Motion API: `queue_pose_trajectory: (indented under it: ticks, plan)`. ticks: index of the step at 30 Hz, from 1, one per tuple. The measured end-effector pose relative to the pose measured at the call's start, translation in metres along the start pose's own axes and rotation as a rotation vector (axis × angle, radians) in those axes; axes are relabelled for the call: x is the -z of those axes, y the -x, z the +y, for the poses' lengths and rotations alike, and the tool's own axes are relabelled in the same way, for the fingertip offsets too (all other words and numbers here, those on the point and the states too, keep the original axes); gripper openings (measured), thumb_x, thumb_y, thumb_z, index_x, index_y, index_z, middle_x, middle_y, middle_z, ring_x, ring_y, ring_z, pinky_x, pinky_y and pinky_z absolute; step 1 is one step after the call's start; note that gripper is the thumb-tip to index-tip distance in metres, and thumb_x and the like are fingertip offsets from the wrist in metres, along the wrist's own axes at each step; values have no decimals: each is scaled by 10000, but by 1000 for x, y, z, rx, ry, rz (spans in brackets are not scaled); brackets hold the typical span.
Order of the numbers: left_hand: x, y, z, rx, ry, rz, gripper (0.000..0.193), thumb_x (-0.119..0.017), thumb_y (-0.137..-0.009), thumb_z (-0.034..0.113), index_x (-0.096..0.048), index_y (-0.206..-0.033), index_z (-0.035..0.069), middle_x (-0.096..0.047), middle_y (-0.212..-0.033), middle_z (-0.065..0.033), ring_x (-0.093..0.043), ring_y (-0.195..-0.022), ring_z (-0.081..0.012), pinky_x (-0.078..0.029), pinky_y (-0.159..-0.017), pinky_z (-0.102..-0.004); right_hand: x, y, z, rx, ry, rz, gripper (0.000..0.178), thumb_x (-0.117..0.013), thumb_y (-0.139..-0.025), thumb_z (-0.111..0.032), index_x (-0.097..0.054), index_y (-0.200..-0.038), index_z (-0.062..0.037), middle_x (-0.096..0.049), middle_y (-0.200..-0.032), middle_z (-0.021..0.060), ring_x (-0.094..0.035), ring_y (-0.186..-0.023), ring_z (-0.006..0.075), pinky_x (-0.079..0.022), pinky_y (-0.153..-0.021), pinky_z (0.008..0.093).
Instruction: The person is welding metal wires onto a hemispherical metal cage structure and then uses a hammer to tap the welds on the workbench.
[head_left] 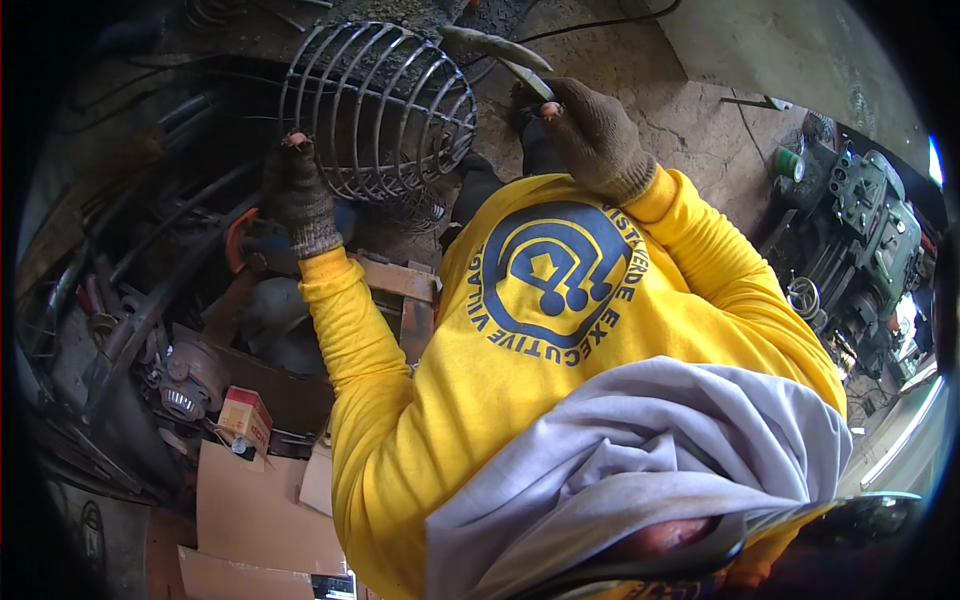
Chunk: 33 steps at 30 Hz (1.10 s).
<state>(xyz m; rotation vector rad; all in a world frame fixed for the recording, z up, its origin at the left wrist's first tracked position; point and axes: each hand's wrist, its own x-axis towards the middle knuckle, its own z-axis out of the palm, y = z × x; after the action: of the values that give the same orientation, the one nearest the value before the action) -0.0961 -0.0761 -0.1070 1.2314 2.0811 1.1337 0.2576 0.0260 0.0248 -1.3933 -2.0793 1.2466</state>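
Note:
A round cage of bent metal bars [385, 112] is at the top, left of the middle. My left hand [302, 200], in a dark knit glove with the thumb tip bare, is closed on the cage's left side. To the right of the cage my right hand [600, 140], also gloved with a bare thumb tip, grips the light handle of a hammer. The hammer's long, narrow, curved head [495, 46] is raised just beside the cage's upper right rim, and a gap shows between them.
Metal scrap and bars crowd the left side, with an orange curved tool part [238, 240] there. Flattened cardboard [255, 505] and a small red-and-tan box [244, 418] lie lower left. A grey-green machine [880, 225] and a green can [790, 164] stand right. A cable crosses the floor above.

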Motion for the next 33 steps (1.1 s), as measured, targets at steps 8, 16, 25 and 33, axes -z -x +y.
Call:
queue_pose_trajectory:
  ticks: [8, 16, 25, 33]
  plan:
    - [-11, 5, 62, 200, 338, 115, 148, -636, -875, 1, -636, -1014, -49, -676, -1010, -135, -651, -930, -186, -533, -888, -285, -8, -4, 1, -4, 126, -35, 284, -562, -938, -283, -612, -1117, -67, -659, -868, 172, -650, -781, 363, -517, -687, 409]
    - [-16, 8, 34, 207, 818, 132, 191, -733, -844, 132, -672, -968, 1, -698, -922, -66, -651, -858, -148, -510, -805, -242, -5, 1, -10, 107, 56, 73, 259, -544, -944, -280, -607, -1078, -68, -636, -828, 182, -642, -785, 368, -503, -679, 432]
    - [-13, 9, 52, 219, 117, 117, 149, -722, -848, 106, -678, -953, 9, -698, -931, -72, -652, -853, -152, -518, -783, -243, -4, 1, -6, 160, 143, 44, 276, -552, -937, -278, -606, -1075, -46, -635, -810, 169, -643, -761, 354, -509, -657, 412]
    - [-15, 14, 40, 114, 306, 102, 172, -666, -894, 135, -657, -1008, 7, -688, -949, -78, -647, -887, -168, -500, -767, -286, -3, 0, -6, 80, 215, 20, 294, -544, -935, -308, -606, -1094, -69, -641, -822, 162, -644, -773, 356, -513, -668, 430]
